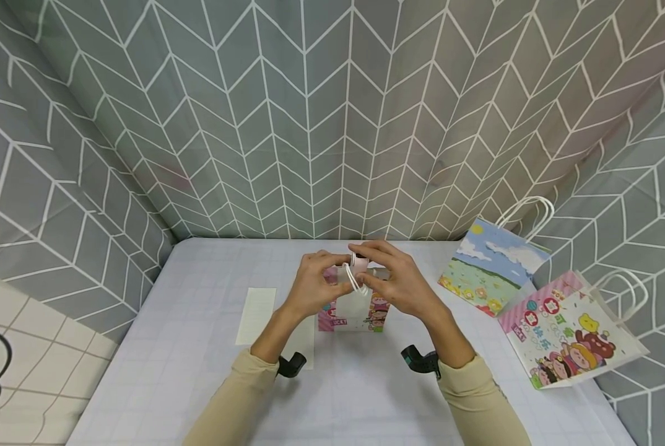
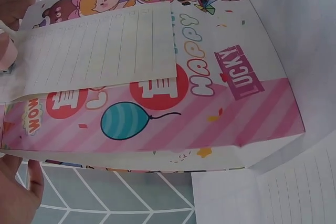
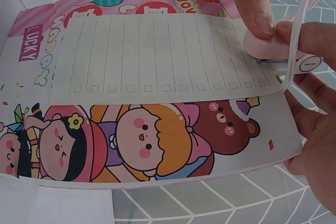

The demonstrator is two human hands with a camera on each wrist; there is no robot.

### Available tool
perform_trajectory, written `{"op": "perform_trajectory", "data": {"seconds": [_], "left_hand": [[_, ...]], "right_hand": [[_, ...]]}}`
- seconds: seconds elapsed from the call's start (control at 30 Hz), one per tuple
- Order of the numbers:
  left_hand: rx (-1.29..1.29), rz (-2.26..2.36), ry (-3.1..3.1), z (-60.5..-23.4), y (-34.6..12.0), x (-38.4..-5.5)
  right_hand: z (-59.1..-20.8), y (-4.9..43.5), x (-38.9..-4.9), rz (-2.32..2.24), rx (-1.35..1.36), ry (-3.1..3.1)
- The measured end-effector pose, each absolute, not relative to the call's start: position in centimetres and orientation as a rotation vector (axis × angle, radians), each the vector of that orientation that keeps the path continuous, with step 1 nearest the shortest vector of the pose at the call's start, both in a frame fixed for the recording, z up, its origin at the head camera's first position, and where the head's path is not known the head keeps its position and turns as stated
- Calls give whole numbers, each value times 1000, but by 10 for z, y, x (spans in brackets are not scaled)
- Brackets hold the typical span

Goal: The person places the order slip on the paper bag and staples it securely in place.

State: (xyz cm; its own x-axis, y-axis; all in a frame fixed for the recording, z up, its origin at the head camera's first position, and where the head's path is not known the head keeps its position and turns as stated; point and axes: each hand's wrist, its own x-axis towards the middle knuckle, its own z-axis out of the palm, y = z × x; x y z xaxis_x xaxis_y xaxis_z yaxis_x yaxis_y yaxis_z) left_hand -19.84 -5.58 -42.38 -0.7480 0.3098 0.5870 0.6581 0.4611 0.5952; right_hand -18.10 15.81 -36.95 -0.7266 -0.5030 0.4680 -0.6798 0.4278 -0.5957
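Observation:
Upright on the table stands a small paper gift bag with cartoon figures, a pink stripe and white cord handles. A lined note sheet lies against its front, reaching the rim. At the rim, a small pink-and-white stapler straddles the sheet's end. My left hand pinches the stapler, its thumb on the pink body. From the other side my right hand grips it too, thumb close by the left thumb. In the left wrist view, fingers show behind the bag.
Pale lined sheets lie on the table, left of the bag. At the right stand two more gift bags, one with a blue sky and meadow, one with cartoon figures. Patterned curtains enclose the table's back and sides.

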Motion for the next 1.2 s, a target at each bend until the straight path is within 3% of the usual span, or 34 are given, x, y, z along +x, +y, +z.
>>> {"op": "perform_trajectory", "data": {"seconds": [1.2], "left_hand": [[-786, -1118, -2317, -421, -57, -197]], "right_hand": [[-375, 164, -179, 968, 854, -2595]]}}
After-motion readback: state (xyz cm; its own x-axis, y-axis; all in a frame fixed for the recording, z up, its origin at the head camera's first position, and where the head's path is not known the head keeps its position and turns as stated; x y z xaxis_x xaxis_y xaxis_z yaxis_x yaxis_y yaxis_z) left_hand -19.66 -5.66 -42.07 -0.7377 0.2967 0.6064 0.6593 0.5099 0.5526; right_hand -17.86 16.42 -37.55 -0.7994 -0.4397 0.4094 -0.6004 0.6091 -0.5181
